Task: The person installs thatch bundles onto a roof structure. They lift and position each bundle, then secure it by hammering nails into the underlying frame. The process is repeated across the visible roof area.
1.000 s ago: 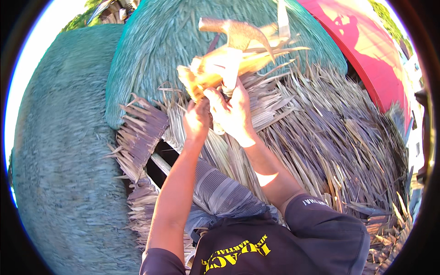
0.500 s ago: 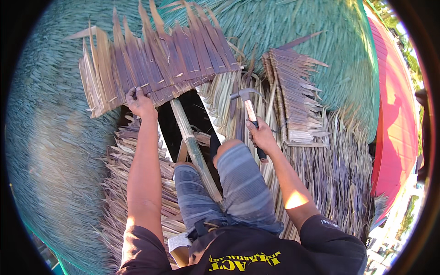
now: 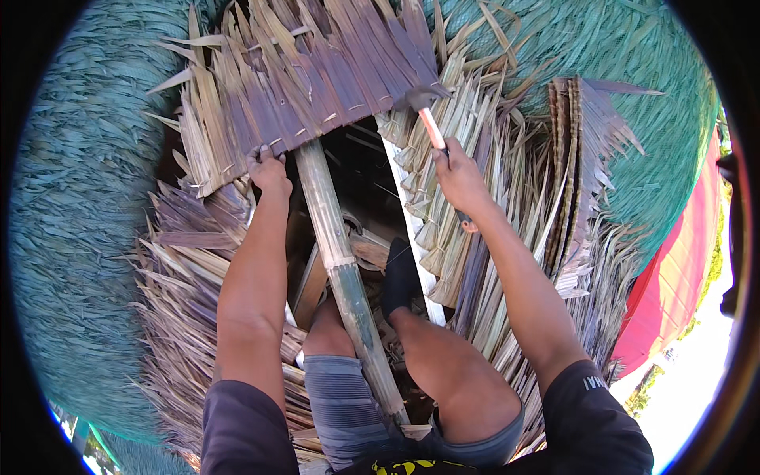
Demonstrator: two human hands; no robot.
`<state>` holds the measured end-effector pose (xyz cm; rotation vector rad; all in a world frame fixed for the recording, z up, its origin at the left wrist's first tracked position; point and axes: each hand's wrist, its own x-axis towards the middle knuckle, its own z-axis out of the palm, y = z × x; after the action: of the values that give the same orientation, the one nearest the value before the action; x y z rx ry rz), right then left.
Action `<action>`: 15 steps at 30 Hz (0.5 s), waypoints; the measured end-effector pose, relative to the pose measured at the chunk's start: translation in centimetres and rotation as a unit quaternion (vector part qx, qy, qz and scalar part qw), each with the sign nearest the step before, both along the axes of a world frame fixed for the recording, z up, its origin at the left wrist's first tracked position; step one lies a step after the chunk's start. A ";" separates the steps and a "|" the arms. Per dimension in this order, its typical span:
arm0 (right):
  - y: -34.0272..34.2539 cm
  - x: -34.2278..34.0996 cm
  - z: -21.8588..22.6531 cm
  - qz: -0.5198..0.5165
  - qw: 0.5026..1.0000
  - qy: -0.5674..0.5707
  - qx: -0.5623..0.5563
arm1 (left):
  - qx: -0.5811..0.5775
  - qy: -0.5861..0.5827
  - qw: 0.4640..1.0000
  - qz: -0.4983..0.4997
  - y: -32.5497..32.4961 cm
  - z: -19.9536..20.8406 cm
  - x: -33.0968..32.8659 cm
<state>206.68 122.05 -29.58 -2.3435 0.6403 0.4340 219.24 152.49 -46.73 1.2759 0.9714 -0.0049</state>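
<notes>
A brown panel of dried palm-leaf thatch (image 3: 317,83) lies across the far end of a gap in the roof. My left hand (image 3: 270,171) pinches its near edge, left of a bamboo pole (image 3: 326,214) that runs down the gap. In my right hand (image 3: 461,180) is a claw hammer (image 3: 433,131), gripped by its handle. The hammer's head overlaps the right end of the panel's near edge; whether it touches cannot be told. A pale strip (image 3: 408,218) edges the gap on the right, beside layered straw-coloured thatch (image 3: 447,229).
Folded thatch panels (image 3: 564,182) are stacked to the right. Green netting (image 3: 633,150) covers leaf roofing on both sides, and a red roof (image 3: 665,285) slopes away at far right. My legs straddle the bamboo pole, one foot (image 3: 398,269) down in the dark gap.
My view has shifted and my legs have spread, with my right leg now bent across the gap. The hammer has come forward to the panel's right end. My left hand keeps its pinch.
</notes>
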 end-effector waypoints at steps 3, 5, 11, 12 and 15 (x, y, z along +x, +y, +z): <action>0.3 2.9 -2.0 0.056 0.998 0.012 -0.025 | 0.014 -0.021 0.998 -0.049 -0.1 -2.0 0.0; 0.6 4.0 -2.4 0.087 0.995 0.017 -0.053 | 0.036 -0.039 0.995 -0.080 0.4 -2.5 0.2; 0.0 4.1 -2.7 0.099 0.992 0.056 -0.053 | 0.023 -0.044 0.995 -0.092 1.9 -2.5 0.3; -0.3 3.9 -3.0 0.104 0.991 0.073 -0.045 | 0.027 -0.026 0.995 -0.092 1.8 -2.6 0.2; -0.5 4.0 -4.1 0.084 0.994 0.071 -0.027 | 0.016 -0.041 0.997 -0.060 1.0 -2.7 0.2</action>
<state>210.64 121.60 -33.72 -2.4435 0.5284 0.6721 219.48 153.52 -49.48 1.3521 0.8252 -0.0305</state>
